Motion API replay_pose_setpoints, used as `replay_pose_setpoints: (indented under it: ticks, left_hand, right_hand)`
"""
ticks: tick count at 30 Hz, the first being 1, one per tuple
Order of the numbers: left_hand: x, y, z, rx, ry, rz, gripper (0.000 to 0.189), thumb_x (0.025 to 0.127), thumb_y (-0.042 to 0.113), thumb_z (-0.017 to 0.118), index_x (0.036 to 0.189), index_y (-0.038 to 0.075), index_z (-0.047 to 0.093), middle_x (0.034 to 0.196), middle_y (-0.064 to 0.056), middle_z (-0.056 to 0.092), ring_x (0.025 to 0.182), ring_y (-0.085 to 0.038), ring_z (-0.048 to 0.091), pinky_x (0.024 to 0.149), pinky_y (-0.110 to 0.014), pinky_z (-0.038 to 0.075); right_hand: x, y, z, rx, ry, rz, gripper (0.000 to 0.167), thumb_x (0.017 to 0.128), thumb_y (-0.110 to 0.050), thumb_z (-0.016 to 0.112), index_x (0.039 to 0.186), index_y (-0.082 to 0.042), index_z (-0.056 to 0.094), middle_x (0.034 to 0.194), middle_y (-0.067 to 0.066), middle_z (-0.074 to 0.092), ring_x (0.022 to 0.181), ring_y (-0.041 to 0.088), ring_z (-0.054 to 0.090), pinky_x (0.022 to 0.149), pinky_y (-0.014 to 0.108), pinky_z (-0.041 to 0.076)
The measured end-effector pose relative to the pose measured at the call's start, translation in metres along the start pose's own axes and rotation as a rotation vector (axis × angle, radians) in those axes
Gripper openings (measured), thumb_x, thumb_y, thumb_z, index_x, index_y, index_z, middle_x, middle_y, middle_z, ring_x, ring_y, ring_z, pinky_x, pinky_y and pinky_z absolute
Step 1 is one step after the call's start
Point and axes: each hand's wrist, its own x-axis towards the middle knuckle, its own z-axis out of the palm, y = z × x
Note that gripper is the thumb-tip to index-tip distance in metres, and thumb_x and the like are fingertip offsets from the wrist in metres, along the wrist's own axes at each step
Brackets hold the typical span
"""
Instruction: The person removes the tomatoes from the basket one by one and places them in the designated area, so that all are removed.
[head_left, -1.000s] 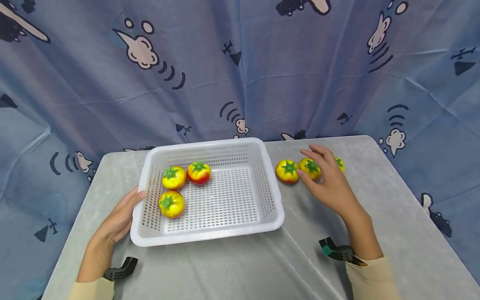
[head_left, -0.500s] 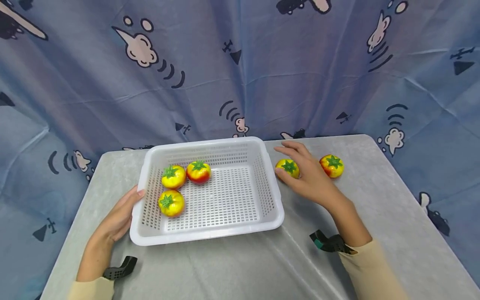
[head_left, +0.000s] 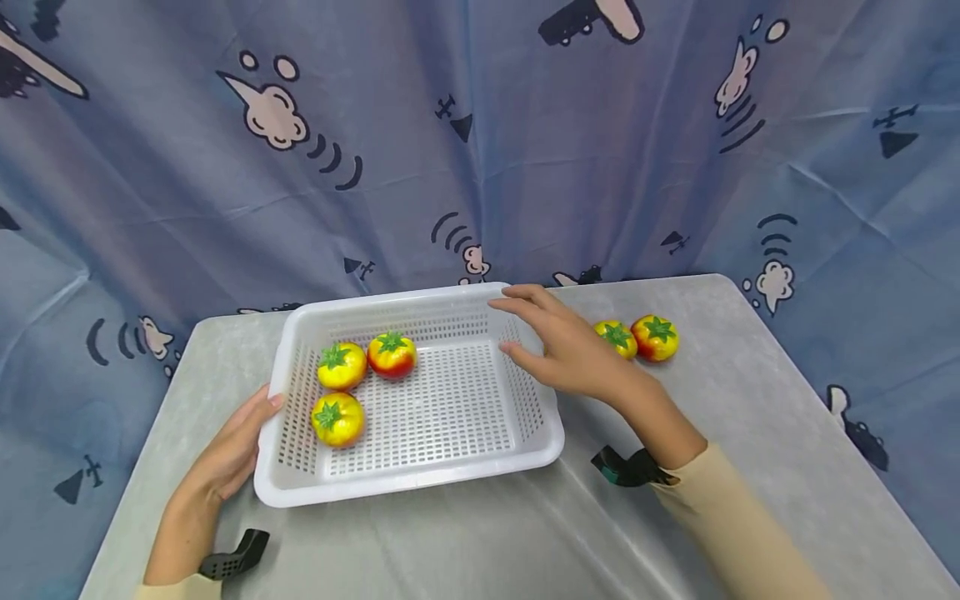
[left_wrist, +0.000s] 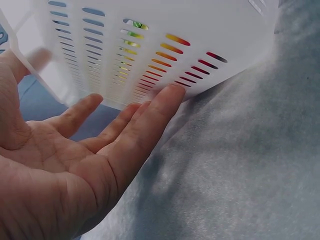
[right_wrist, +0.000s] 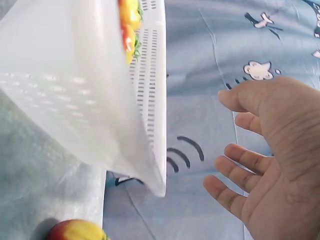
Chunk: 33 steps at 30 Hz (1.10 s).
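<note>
A white perforated plastic basket (head_left: 420,479) stands on the table with three glossy yellow-and-red tomatoes in its left part, one tomato (head_left: 392,355) at the back. My left hand (head_left: 232,446) holds the basket's left end, thumb over the rim and fingers against the outer wall (left_wrist: 200,20). Over the right rim hovers my right hand (head_left: 573,350), fingers spread and nothing in them, as the right wrist view confirms. Behind it on the table lie a partly covered tomato (head_left: 617,337) and a redder tomato (head_left: 656,338). The right wrist view shows a tomato (right_wrist: 77,230) near the basket.
A grey cloth-covered table (head_left: 465,542) extends around the basket. Right behind its far edge hangs a blue patterned curtain (head_left: 405,150). Dark wrist devices sit on both arms, one device (head_left: 236,557) on the left.
My right hand has moved left, from over the loose tomatoes to the basket's right rim, uncovering two of them. My left hand stays on the basket. The head view has shifted slightly.
</note>
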Motion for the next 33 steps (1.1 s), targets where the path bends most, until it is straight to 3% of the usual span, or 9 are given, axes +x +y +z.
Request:
replay_pose_setpoints:
  ticks: [17, 24, 33]
  left_hand:
    - [0.002, 0.000, 0.000, -0.017, 0.004, -0.008, 0.071, 0.116, 0.042, 0.031, 0.172, 0.016, -0.004, 0.167, -0.039, 0.022, 0.122, -0.017, 0.066, 0.094, -0.050, 0.063]
    - [0.003, 0.001, 0.002, -0.015, 0.014, -0.023, 0.072, 0.116, 0.043, 0.034, 0.172, 0.018, -0.004, 0.168, -0.038, 0.022, 0.127, -0.024, 0.063, 0.096, -0.056, 0.062]
    - [0.002, 0.000, -0.001, 0.003, 0.010, 0.001, 0.071, 0.116, 0.040, 0.033, 0.172, 0.016, -0.005, 0.169, -0.038, 0.020, 0.130, -0.030, 0.060, 0.095, -0.056, 0.062]
  right_hand:
    - [0.054, -0.030, 0.019, -0.057, -0.191, -0.112, 0.054, 0.102, -0.023, 0.070, 0.153, -0.014, 0.056, 0.162, 0.018, 0.046, 0.149, 0.037, 0.047, 0.120, 0.054, 0.047]
    - [0.071, -0.039, 0.029, -0.084, -0.255, -0.123, 0.054, 0.103, -0.025, 0.069, 0.154, -0.017, 0.054, 0.163, 0.015, 0.045, 0.146, 0.032, 0.050, 0.119, 0.048, 0.049]
    - [0.091, -0.047, 0.044, -0.082, -0.299, -0.129, 0.061, 0.102, -0.024, 0.069, 0.159, -0.017, 0.047, 0.164, 0.013, 0.041, 0.144, 0.031, 0.052, 0.118, 0.046, 0.051]
